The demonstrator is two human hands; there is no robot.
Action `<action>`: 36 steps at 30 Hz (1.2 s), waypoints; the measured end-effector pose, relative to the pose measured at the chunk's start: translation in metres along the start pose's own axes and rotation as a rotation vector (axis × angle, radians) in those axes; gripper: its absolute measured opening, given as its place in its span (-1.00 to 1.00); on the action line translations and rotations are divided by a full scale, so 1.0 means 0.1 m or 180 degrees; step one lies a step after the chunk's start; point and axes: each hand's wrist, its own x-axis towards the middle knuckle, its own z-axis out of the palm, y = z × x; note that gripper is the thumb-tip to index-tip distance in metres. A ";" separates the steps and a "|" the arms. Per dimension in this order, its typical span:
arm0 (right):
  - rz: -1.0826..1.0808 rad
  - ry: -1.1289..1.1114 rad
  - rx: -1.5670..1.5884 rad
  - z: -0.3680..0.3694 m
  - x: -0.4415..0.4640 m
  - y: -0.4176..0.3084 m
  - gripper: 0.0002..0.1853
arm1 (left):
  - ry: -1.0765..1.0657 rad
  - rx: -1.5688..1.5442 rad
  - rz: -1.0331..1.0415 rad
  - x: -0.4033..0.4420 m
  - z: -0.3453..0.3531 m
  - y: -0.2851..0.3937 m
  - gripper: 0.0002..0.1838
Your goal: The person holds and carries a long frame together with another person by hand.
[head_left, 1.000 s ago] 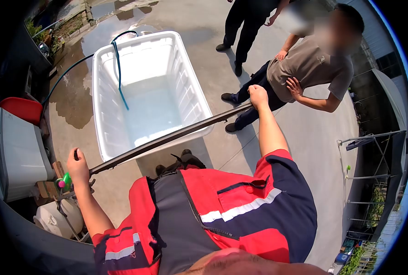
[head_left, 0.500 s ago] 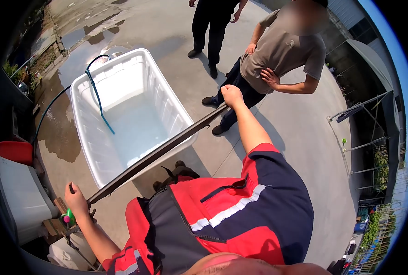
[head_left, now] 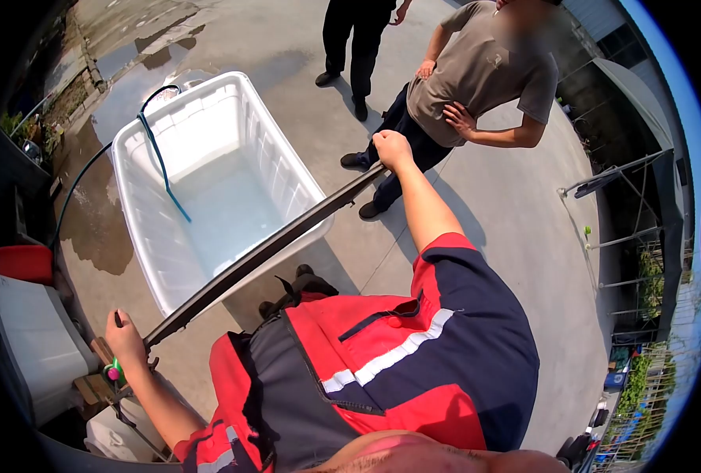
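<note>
A long dark bar (head_left: 264, 256) that looks like metal stretches slantwise between my two hands. My left hand (head_left: 126, 340) is closed around its lower left end, with a short dark piece sticking up by the thumb. At the upper right end, my right hand (head_left: 393, 150) wraps round the bar in a fist. Small projections show along the bar's lower side. Beyond the bar stands a white plastic tub (head_left: 287, 150) with shallow water in it; the bar crosses in front of its near rim. A teal hose (head_left: 155, 150) hangs over the tub's far left rim into the water.
A person in a brown T-shirt (head_left: 484, 79) stands at upper right, hands on hips; another in dark trousers (head_left: 353, 47) is behind. Wet patches (head_left: 94, 221) darken the concrete. A white container (head_left: 35, 331) and red object (head_left: 19, 264) sit at left; a metal frame (head_left: 622, 169) is at right.
The whole view has shifted slightly, so the tub and people appear a little higher and further left. Both hands keep their hold on the bar, with its slant nearly unchanged.
</note>
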 end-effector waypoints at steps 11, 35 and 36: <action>-0.0068 0.0123 -0.0013 0.02 0.00 0.01 -0.65 | -0.0002 0.0029 0.0038 0.02 0.02 -0.12 -0.68; -0.0306 0.0145 0.0106 0.14 0.18 0.17 -0.69 | -0.0075 -0.0152 -0.0059 0.01 -0.03 0.16 -0.73; -0.0376 0.0099 0.0042 0.16 0.21 0.21 -0.69 | -0.0050 -0.0172 -0.0056 0.01 -0.03 0.16 -0.73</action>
